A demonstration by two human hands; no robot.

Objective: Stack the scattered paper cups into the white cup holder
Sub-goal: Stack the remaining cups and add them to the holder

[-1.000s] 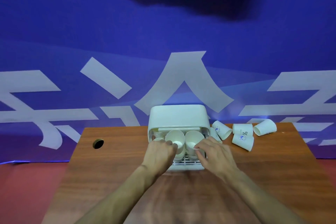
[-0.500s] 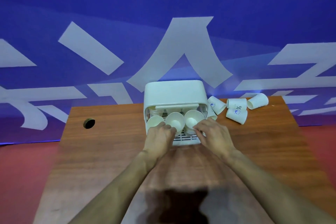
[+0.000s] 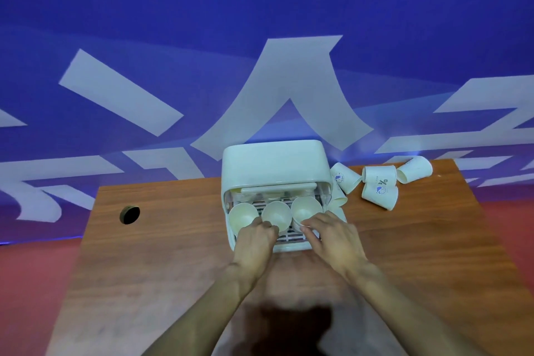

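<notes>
Since the earlier frame both hands have stayed at the front of the white cup holder (image 3: 274, 162), and the view has barely shifted. At the centre of the frame the holder sits on the wooden surface (image 3: 173, 254), with three cup stacks (image 3: 276, 214) side by side in its open front over a slatted tray. Left hand (image 3: 254, 240), fingers curled, pinches the near rim of the middle stack. Right hand (image 3: 335, 237), fingers bent, grips the near rim of the right-hand stack; its thumb is hidden. Loose paper cups (image 3: 380, 193) lie tipped on their sides just right of the holder, in the right middle of the frame, some touching one another. A dark round hole (image 3: 130, 214) shows in the surface at the left. Behind, a blue banner (image 3: 260, 52) with white shapes fills the upper frame.
</notes>
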